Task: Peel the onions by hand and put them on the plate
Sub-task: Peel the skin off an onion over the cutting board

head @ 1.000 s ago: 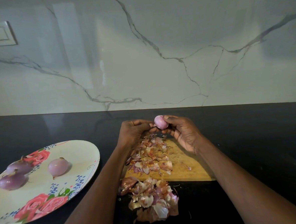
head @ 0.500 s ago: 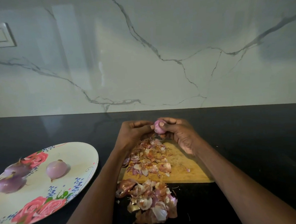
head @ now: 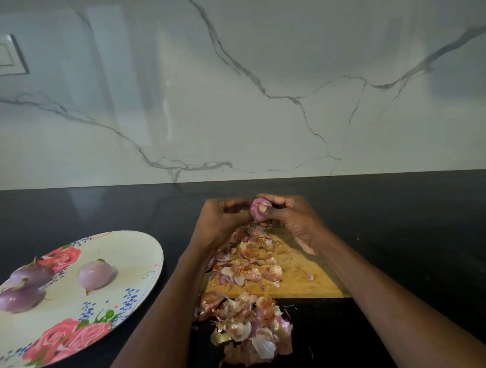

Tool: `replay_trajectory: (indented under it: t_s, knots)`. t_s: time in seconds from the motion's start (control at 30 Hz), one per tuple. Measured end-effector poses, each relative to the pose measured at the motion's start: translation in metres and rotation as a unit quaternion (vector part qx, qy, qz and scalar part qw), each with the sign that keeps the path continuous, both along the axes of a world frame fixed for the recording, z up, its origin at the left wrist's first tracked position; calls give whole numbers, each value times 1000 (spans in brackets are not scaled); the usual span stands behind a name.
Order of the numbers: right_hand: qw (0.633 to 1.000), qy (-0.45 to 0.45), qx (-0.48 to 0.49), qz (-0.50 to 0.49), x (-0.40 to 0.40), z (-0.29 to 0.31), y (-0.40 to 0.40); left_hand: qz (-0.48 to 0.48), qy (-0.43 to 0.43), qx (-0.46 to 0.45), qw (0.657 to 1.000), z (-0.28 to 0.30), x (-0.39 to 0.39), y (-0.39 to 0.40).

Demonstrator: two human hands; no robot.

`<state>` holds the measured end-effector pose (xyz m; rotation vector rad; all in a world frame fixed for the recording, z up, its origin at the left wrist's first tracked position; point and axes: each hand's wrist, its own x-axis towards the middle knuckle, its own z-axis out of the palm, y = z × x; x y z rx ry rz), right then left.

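Gripping a small pink onion (head: 259, 211) between both hands, I hold it above the far end of the wooden cutting board (head: 307, 276). My right hand (head: 292, 223) curls around its right side, thumb pressed across the front. My left hand (head: 220, 223) has its fingers curled in against the onion's left side, pinching at a flap of skin there. Below my hands, loose onion skins (head: 248, 261) lie scattered over the board, and a bigger heap of peels (head: 249, 328) sits on the black counter (head: 409, 230) just off the board's near edge. To my left, well apart from the board, the floral plate (head: 75, 345) carries three peeled onions (head: 95, 274): two touching at its left edge, one alone nearer the middle. A marbled white wall (head: 258, 83) stands behind the counter.
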<state>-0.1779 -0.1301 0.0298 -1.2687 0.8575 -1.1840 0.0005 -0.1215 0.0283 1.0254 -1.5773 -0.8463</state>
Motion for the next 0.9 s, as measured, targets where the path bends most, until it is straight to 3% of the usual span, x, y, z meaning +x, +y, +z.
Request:
replay_trajectory:
  t_s: [0.43, 0.6, 0.73, 0.9]
  knots:
    - [999, 24, -22, -23, 1, -7, -4, 72, -80, -101, 989, -8, -10, 3]
    - [1000, -13, -10, -15, 4, -7, 2, 117, -82, -117, 983, -11, -6, 1]
    - [998, -60, 23, -6, 3, -4, -1, 132, -64, -97, 984, -8, -4, -2]
    - [991, -124, 48, 9, 2, -1, -1, 130, 18, -26, 991, -9, -3, -4]
